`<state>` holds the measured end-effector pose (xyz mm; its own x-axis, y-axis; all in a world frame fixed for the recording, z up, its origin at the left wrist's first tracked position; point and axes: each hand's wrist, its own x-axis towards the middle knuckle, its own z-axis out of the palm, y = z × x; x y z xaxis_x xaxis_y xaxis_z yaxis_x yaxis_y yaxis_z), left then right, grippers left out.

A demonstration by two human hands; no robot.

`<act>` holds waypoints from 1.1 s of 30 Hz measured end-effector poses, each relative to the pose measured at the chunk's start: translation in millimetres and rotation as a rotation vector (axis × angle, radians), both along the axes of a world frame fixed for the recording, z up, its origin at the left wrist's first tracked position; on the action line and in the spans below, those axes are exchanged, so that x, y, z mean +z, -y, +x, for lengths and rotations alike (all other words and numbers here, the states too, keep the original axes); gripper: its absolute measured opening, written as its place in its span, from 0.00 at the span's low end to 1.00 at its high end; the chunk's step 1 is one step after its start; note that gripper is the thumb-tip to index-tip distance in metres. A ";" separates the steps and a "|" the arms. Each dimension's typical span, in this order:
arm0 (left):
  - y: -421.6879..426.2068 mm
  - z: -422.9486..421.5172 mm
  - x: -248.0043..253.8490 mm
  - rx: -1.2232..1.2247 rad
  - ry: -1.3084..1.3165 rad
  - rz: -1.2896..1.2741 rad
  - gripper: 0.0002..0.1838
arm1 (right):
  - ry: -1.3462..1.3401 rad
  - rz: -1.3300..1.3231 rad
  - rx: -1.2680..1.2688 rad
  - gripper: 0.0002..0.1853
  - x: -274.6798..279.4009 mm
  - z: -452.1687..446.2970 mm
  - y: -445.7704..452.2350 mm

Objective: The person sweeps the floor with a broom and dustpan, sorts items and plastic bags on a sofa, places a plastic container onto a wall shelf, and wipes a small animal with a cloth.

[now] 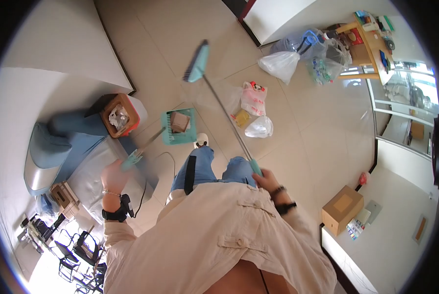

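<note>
My left hand (113, 176), slightly blurred, is closed around the handle of a teal dustpan (192, 134). In the pan, next to its comb teeth, lies a small brown box (179, 122). The pan is in front of my shoe (201, 140). My right hand (266, 181) grips the teal end of a long-handled broom (229, 120). Its teal head with dark bristles (198, 63) is out ahead, beyond the dustpan. Right of the broom pole are a white-and-red plastic bag (253, 99), a yellowish item (241, 117) and a clear plastic bag (259, 127).
Left of the dustpan stands a lined bin (133, 110) with crumpled white waste, beside a blue sofa (77, 132). Bulging plastic bags (280, 66) and a wooden table (376, 51) are at the upper right. A cardboard box (343, 209) sits at the right wall.
</note>
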<state>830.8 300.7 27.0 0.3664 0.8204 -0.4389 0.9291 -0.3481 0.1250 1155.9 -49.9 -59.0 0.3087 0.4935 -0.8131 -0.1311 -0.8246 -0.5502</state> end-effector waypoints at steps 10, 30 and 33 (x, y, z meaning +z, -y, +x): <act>7.9 -31.8 -31.4 0.054 0.036 0.183 0.08 | -0.108 -0.162 0.082 0.17 -123.9 7.8 -115.6; -46.9 2.8 -49.7 0.163 0.139 0.239 0.09 | -0.039 -0.192 -0.288 0.21 -37.5 43.9 16.2; -60.5 23.5 -55.8 0.222 0.198 0.262 0.09 | 0.148 -0.138 -0.153 0.23 -83.8 85.5 -50.9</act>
<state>854.3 361.3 -28.8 0.2245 0.9639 -0.1430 0.9521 -0.1856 0.2431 1241.4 1.0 -142.8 0.4915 0.3192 -0.8102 -0.1864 -0.8702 -0.4560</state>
